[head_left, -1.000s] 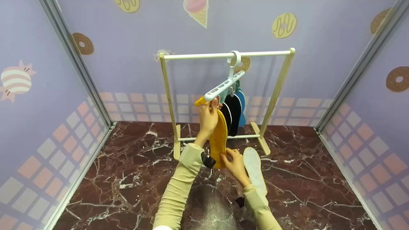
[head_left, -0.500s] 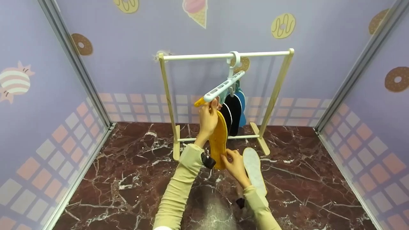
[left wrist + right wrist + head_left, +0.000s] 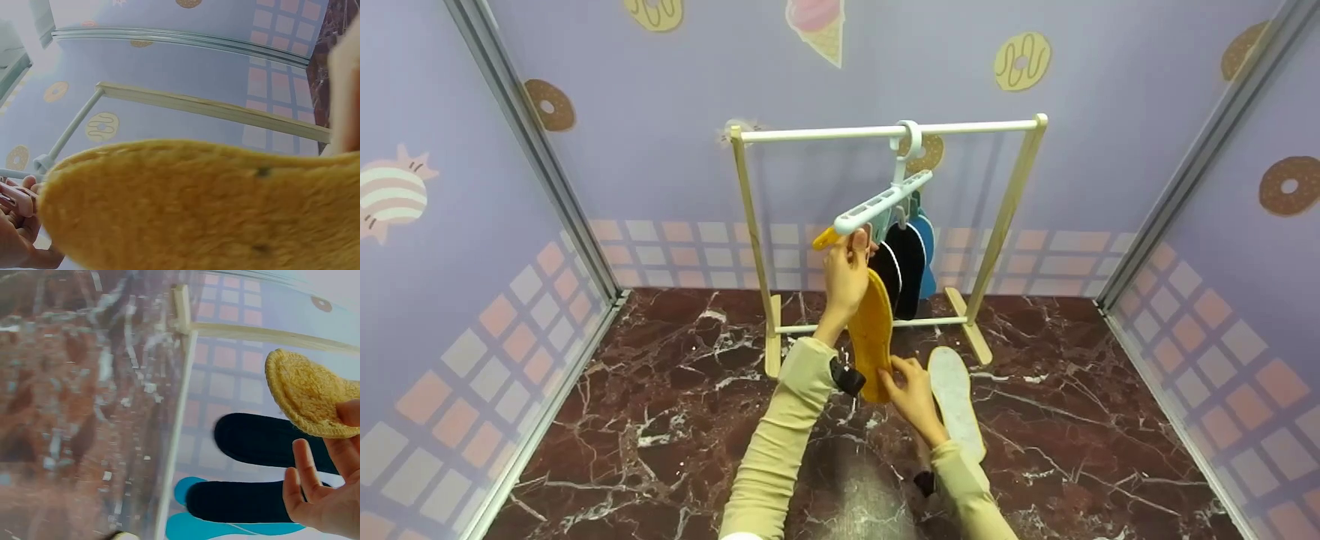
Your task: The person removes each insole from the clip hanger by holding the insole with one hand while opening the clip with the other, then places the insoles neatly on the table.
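My left hand pinches a pink clip under the near end of a pale plastic clip hanger. A fuzzy yellow insole hangs upright just below that hand; in the left wrist view its rounded top end lies beside the clip, and whether the clip touches it I cannot tell. Low on the insole's right edge, my right hand pinches it between thumb and fingers. Behind it, black insoles and blue insoles hang from the same hanger.
The hanger hooks over the top bar of a wooden rack. A grey-white insole with a yellow edge lies on the dark marbled surface, right of my right hand. An orange clip sticks out at the hanger's near end.
The yellow insole and my right hand have dropped slightly, so the insole's top sits lower against my left hand. The hanger's near end has shifted a little left and up.
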{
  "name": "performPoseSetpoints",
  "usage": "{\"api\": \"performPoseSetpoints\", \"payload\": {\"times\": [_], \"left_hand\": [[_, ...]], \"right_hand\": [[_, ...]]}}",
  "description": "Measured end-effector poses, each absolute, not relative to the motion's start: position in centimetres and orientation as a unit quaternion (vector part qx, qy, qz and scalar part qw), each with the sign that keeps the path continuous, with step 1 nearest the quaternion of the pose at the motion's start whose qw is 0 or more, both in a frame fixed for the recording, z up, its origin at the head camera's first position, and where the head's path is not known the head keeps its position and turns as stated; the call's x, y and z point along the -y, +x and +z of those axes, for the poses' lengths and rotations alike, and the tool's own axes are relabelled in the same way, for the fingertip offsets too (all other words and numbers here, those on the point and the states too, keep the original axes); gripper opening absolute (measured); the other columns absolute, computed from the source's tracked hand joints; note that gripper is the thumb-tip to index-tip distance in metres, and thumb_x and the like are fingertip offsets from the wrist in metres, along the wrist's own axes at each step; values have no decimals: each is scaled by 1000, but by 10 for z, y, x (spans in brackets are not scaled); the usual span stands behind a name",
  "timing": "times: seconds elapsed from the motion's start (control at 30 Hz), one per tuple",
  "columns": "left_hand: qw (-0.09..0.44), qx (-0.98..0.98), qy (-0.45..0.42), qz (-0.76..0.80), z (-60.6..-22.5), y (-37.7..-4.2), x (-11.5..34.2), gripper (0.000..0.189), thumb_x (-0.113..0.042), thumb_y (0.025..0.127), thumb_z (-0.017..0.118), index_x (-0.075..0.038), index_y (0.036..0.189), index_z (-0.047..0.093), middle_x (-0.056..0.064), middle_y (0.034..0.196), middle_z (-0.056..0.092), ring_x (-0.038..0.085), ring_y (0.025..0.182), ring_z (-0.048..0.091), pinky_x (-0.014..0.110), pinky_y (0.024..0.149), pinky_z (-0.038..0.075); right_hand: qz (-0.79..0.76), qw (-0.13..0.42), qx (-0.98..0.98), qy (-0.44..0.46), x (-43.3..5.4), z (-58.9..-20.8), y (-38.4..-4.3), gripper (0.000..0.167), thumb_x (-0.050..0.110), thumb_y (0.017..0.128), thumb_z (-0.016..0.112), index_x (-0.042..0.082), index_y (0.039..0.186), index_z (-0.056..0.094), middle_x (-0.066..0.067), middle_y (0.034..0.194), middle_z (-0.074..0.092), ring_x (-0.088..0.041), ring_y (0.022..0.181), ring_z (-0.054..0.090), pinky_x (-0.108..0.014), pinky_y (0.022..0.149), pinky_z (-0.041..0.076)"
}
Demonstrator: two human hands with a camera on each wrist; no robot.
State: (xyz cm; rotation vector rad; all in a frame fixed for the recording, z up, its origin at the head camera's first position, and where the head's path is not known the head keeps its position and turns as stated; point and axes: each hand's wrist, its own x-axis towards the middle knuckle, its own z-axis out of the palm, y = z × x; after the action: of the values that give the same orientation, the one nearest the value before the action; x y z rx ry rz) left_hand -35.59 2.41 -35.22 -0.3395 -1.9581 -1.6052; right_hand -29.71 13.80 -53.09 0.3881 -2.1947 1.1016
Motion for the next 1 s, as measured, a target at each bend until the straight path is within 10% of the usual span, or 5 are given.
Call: {"api": "performPoseSetpoints", "payload": {"times": [1.0], "left_hand": [[289,713,-136,-624,-352,-359,-20,45,-32,89,36,6,88,60,19,77,64,24,70,60,24,66,49]], "right_hand": [[429,297,843,128,-146,-523,-290,21,4,77,64,2,98,65,-12,74,56,-28,69,56,-36,61,48]]}}
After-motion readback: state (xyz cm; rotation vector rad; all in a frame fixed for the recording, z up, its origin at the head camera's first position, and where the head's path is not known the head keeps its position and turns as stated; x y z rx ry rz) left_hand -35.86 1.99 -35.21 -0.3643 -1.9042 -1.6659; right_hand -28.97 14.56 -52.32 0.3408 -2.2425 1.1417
